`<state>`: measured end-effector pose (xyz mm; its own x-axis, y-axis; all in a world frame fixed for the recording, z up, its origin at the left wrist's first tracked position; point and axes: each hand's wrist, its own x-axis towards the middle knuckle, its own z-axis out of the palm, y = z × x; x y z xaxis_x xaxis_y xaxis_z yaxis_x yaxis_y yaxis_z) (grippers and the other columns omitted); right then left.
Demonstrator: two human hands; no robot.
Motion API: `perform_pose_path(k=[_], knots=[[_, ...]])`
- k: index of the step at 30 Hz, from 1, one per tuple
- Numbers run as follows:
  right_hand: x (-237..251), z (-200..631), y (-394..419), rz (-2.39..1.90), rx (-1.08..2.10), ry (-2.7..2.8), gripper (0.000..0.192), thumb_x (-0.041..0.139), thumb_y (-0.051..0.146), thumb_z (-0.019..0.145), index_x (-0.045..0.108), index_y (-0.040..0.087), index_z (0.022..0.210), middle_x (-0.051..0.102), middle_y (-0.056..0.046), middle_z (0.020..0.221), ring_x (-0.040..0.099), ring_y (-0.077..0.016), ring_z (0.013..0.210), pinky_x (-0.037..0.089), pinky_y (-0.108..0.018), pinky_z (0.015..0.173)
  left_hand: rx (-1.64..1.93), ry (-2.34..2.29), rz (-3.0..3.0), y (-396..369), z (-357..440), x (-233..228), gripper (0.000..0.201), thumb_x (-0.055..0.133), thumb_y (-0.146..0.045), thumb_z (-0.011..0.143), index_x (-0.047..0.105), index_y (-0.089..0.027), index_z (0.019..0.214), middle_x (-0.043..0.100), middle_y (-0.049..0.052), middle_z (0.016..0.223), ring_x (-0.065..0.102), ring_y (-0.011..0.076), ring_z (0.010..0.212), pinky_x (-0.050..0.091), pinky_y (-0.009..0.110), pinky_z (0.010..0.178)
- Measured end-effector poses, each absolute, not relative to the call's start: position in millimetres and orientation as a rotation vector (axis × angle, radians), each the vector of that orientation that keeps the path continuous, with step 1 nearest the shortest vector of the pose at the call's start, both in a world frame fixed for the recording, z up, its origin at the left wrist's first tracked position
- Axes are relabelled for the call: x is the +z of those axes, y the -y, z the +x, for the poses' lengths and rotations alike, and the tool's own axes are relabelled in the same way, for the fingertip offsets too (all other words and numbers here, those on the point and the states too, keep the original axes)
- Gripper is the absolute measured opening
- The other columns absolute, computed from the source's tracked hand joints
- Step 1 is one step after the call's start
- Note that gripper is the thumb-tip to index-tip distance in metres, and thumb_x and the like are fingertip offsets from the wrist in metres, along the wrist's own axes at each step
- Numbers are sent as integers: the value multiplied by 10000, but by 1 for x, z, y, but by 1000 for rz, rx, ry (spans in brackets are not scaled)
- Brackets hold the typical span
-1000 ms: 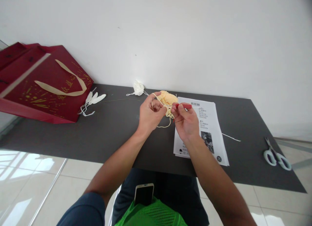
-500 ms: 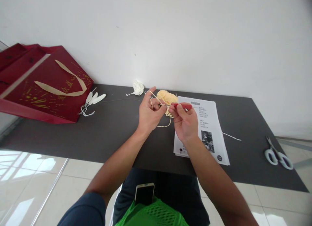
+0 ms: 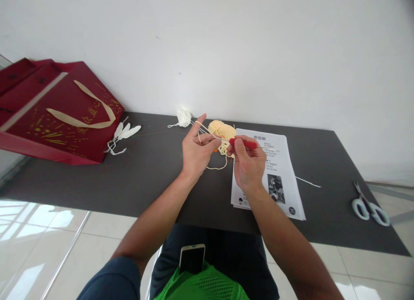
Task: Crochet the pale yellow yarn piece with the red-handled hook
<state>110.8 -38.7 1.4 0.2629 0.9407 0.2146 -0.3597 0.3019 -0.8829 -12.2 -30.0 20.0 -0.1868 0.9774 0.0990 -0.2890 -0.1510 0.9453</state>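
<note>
My left hand (image 3: 195, 151) is raised over the dark table (image 3: 145, 175), forefinger stretched out, with pale yellow yarn strands (image 3: 207, 131) running across its fingers and pinched at the thumb. My right hand (image 3: 247, 164) grips a red-handled crochet hook (image 3: 244, 143) whose metal tip points left into the yarn between the hands. A yellow yarn ball (image 3: 222, 130) lies just behind both hands, and a loose loop of yarn (image 3: 217, 166) hangs onto the table below them.
A printed instruction sheet (image 3: 274, 170) lies under my right wrist. A small white yarn clump (image 3: 184, 117) sits by the wall, white pieces (image 3: 124, 131) beside a red gift bag (image 3: 61, 112) at left, scissors (image 3: 368, 205) at far right. A phone (image 3: 192, 257) rests on my lap.
My left forefinger has straightened and lifted the strand. My right hand has turned the hook and shifted slightly right, its handle now showing longer.
</note>
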Motion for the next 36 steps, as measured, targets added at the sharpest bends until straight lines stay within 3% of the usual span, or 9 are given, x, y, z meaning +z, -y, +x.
perform_pose_path(k=[4, 6, 10, 13, 16, 18, 21, 27, 36], knots=[[-2, 109, 47, -962, 756, 1119, 115, 700, 298, 926, 766, 240, 1002, 778, -17, 853, 715, -135, 681, 620, -304, 661, 1531, -1024, 829, 31, -11, 22, 970, 857, -183, 682, 432, -215, 1553, 777, 6, 769, 508, 49, 482, 338, 193, 466], [-3, 110, 51, -959, 500, 1285, 130, 706, 240, 916, 781, 259, 1021, 799, -36, 937, 756, -177, 814, 653, -365, 786, 1515, -1005, 752, 31, -11, 22, 964, 871, -196, 672, 448, -206, 1537, 775, 8, 768, 463, 33, 449, 276, 184, 433], [-8, 112, 54, -843, 255, 1482, 314, 717, 128, 883, 774, 301, 1139, 807, -38, 1114, 768, -214, 1013, 650, -426, 945, 1479, -923, 594, 31, -13, 26, 907, 884, -177, 646, 498, -157, 1467, 757, -1, 757, 422, 12, 429, 231, 167, 415], [-11, 111, 51, -831, 439, 1430, 276, 722, 168, 893, 785, 325, 1110, 796, -24, 1159, 774, -200, 959, 679, -408, 854, 1420, -899, 508, 31, -16, 30, 847, 881, -150, 628, 529, -122, 1398, 760, 10, 795, 398, -3, 415, 205, 162, 399], [-9, 110, 44, -795, 821, 1170, 150, 722, 257, 909, 788, 302, 1036, 803, -16, 1042, 754, -159, 772, 667, -342, 674, 1407, -868, 500, 30, -16, 32, 845, 881, -133, 622, 517, -107, 1384, 743, -7, 758, 363, -11, 397, 183, 158, 393], [-5, 110, 38, -738, 1037, 1003, 100, 727, 284, 909, 770, 275, 998, 800, -1, 915, 729, -129, 708, 644, -297, 663, 1423, -848, 515, 31, -14, 32, 851, 887, -124, 619, 507, -92, 1380, 716, -33, 699, 373, -8, 400, 213, 150, 406], [0, 113, 32, -681, 1197, 858, 97, 791, 305, 851, 730, 252, 905, 790, 11, 902, 692, -100, 671, 606, -248, 626, 1445, -850, 541, 32, -12, 30, 858, 899, -121, 605, 518, -96, 1374, 706, -42, 684, 501, 26, 471, 318, 151, 464], [3, 120, 28, -654, 1224, 828, 181, 819, 287, 820, 652, 245, 874, 746, 25, 902, 629, -69, 655, 538, -218, 616, 1443, -917, 612, 31, -13, 23, 886, 886, -114, 597, 527, -154, 1407, 731, -36, 759, 607, 65, 569, 357, 179, 493], [0, 128, 22, -712, 1100, 950, 302, 802, 424, 827, 554, 261, 885, 668, 23, 914, 552, -77, 625, 477, -245, 587, 1450, -982, 717, 30, -14, 25, 972, 853, -130, 611, 445, -118, 1493, 747, -21, 761, 631, 82, 601, 413, 197, 546]])
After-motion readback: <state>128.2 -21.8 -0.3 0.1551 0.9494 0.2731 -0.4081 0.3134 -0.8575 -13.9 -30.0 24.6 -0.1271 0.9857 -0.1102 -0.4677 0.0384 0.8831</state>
